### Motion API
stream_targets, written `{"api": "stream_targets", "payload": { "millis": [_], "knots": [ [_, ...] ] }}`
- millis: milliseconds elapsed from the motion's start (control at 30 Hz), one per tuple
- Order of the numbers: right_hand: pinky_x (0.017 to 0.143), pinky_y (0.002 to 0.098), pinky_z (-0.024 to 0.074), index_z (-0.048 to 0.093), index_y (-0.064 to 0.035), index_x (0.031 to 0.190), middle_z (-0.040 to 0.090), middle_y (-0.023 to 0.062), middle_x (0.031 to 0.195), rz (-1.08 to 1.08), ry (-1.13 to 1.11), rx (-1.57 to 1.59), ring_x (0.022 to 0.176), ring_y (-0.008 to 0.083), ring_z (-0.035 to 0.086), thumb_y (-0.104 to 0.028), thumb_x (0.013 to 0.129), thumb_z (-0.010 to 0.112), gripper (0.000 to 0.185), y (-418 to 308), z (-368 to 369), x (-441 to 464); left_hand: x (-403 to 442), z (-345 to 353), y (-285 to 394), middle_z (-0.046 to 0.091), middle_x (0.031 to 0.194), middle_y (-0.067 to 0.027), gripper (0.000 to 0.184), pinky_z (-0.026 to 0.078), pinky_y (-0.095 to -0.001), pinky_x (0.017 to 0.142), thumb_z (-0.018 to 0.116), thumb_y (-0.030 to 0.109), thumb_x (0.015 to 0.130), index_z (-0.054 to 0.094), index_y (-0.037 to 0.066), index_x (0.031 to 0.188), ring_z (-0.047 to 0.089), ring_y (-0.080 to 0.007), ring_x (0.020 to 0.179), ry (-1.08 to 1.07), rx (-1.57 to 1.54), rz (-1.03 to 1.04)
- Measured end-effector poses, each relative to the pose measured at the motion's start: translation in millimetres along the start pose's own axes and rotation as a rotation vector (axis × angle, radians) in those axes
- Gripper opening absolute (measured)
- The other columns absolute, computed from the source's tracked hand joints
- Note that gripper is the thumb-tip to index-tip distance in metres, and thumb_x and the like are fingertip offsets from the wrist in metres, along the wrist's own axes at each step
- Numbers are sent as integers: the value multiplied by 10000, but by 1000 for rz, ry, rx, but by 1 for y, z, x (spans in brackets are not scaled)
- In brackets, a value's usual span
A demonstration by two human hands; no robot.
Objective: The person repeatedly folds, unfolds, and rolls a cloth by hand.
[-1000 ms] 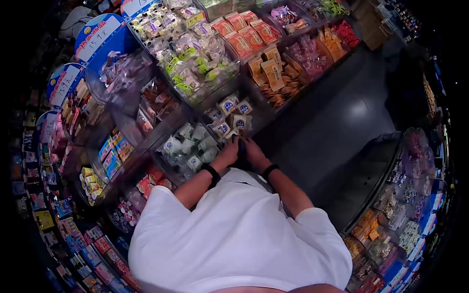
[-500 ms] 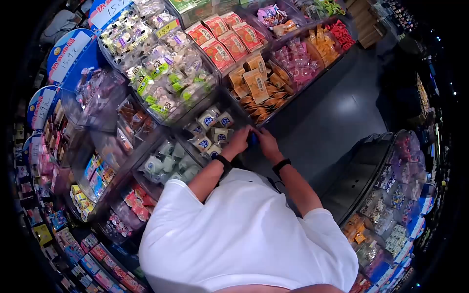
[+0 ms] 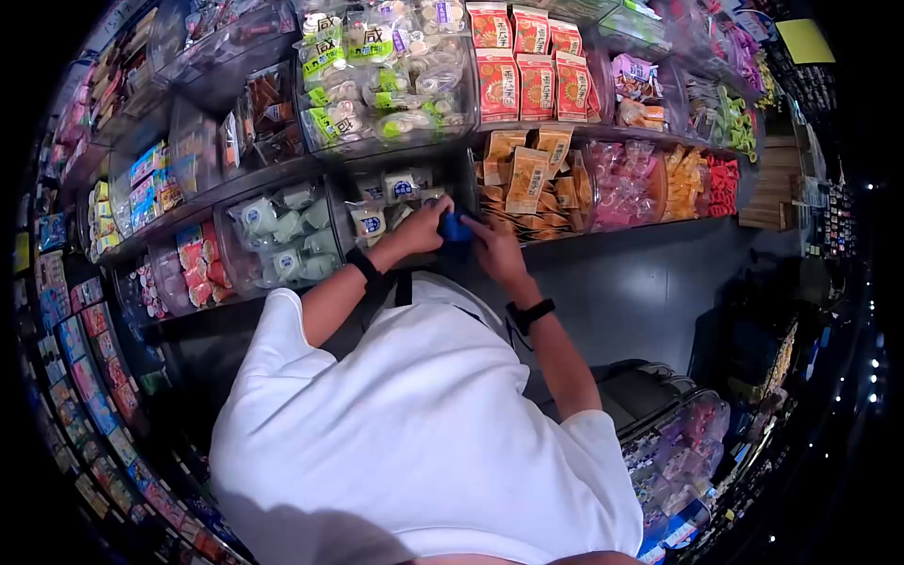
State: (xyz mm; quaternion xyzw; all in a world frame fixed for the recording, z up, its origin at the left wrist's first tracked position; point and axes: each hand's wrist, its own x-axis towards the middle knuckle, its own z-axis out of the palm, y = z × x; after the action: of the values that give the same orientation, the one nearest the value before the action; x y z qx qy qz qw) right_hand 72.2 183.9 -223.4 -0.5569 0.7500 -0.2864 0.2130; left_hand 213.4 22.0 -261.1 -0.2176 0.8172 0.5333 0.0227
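My left hand (image 3: 420, 229) is closed at the upper edge of a small dark blue object (image 3: 457, 229), whose kind I cannot make out. From the other side, my right hand (image 3: 497, 249) reaches it with the fingers together at its right edge. Both hands are in front of a bin of clear-wrapped white packs with blue round labels (image 3: 402, 186); my left hand partly covers them. Just beyond my right hand, a bin holds orange and tan snack packets (image 3: 527, 179). Dark bands circle both wrists.
Pale green wrapped packs (image 3: 285, 231) fill the bin to the left. Red packets (image 3: 497, 83) and white wrapped snacks (image 3: 381, 80) stand in the upper row. Pink packets (image 3: 623, 184) lie to the right. Grey floor (image 3: 621, 292) runs below the shelf edge; another bin stand (image 3: 683, 443) is behind at right.
The view has turned, so the shelf now runs nearly level across the top. My hands have come slightly apart, and more of the dark blue object shows between them.
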Motion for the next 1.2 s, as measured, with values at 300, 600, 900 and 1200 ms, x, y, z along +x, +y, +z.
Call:
{"api": "stream_targets", "payload": {
  "millis": [300, 600, 900, 1200],
  "knots": [
    [720, 504, 509, 632, 0, 1037, 658, 243, 878, 50, -32, -99, 850, 436, 635, -177, 748, 693, 344, 55, -16, 99, 102, -3, 41, 543, 1135, -214, 487, 453, -520, 903, 620, 158, 715, 549, 96, 1193, 510, -470, 1053, 481, 258, -269],
    [724, 479, 529, 677, -50, 980, 686, 204, 853, -293, -578, -137, 811, 396, 666, -241, 724, 702, 321, 79, -49, 27, 21, 113, 49, 578, 1063, -200, 442, 454, -412, 963, 592, 62, 679, 673, 104, 1112, 562, -392, 1096, 501, -5, -291],
    [768, 485, 529, 669, -64, 1044, 646, 177, 988, -484, -200, -98, 895, 398, 638, -165, 762, 658, 300, 93, -45, 88, 67, 93, 57, 590, 1095, -206, 519, 460, -453, 937, 571, 32, 707, 594, 110, 1219, 552, -423, 1078, 1031, 68, -208],
    [689, 482, 544, 620, -90, 1170, 628, 197, 1004, -594, -521, -198, 794, 380, 663, -146, 783, 615, 391, 114, -43, 45, 49, 172, 30, 437, 1322, -268, 544, 426, -480, 998, 614, 2, 759, 464, 67, 1278, 455, -473, 1212, 1037, -42, -380]
  ]
}}
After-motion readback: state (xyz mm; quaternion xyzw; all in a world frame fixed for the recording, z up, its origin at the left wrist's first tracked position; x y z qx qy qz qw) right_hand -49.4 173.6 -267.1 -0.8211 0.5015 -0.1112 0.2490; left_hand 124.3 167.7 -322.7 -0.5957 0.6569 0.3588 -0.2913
